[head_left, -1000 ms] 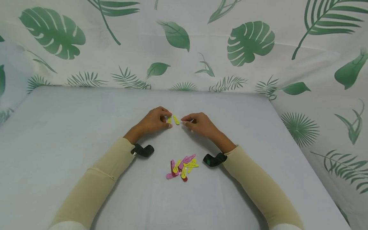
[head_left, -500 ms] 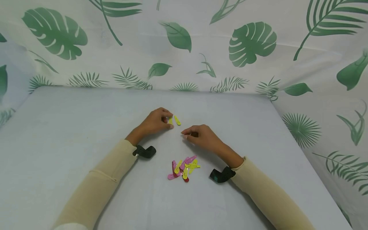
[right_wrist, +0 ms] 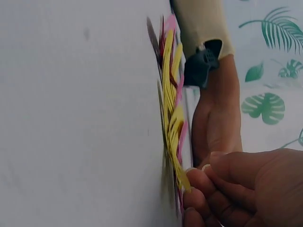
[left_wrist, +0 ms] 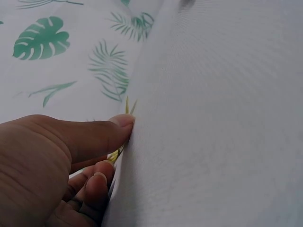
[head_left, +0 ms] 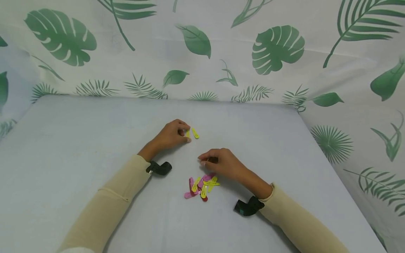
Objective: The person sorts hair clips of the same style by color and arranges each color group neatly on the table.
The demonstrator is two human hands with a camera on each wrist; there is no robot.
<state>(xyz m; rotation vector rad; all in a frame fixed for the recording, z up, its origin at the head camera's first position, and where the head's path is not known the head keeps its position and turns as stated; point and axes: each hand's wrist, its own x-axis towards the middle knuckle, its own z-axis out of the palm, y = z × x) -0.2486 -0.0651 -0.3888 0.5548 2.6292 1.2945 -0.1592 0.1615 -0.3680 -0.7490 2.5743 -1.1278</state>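
In the head view my left hand (head_left: pixel 172 134) stays at the far middle of the table, thumb and forefinger at the two ends of a yellow snap hair clip (head_left: pixel 187 133). The left wrist view shows yellow clip tips (left_wrist: pixel 127 105) beyond the thumb. Just right of these fingertips lies another yellow hair clip (head_left: pixel 195 133). My right hand (head_left: pixel 223 163) hovers at the far side of a heap of clips, fingers loosely bent and nothing visible between them. The heap mixes yellow clips (head_left: pixel 204 190), pink clips (head_left: pixel 188 195) and red clips (head_left: pixel 205 199).
A pale cloth (head_left: pixel 152 218) covers the table. Behind it and along the right side hangs a white curtain (head_left: pixel 218 45) with green leaf prints. Each wrist carries a black camera, one on the left (head_left: pixel 160 168) and one on the right (head_left: pixel 248 206).
My right hand has drawn back from beside the two far yellow clips to the heap. The left hand keeps its place at the yellow clip.
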